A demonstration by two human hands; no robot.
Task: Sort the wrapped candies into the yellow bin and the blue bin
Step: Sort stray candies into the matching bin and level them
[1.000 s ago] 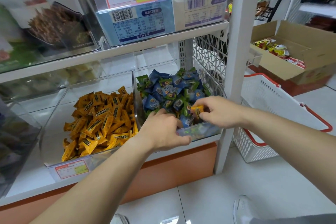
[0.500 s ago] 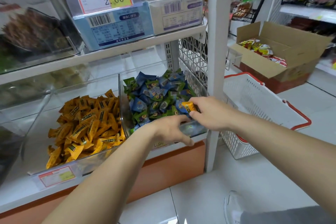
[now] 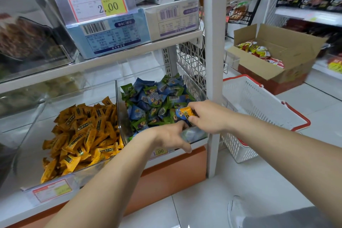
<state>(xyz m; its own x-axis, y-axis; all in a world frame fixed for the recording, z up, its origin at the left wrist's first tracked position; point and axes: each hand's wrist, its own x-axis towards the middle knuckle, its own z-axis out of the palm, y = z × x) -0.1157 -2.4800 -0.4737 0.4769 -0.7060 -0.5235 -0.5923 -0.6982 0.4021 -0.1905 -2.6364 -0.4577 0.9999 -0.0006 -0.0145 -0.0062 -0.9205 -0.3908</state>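
the right hand hides half an orange candy, the left hand part of a price label.

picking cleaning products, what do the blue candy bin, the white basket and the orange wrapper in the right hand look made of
Blue candy bin: clear rigid plastic, probably acrylic; glossy, candies show through its walls.
White basket: moulded plastic lattice, red rim, looks matte.
Orange wrapper, pinched by the right hand: thin printed film, likely plastic, faintly shiny.

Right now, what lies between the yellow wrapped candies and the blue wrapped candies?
Head view: only clear plastic bin walls separate the yellow wrapped candies from the blue wrapped candies.
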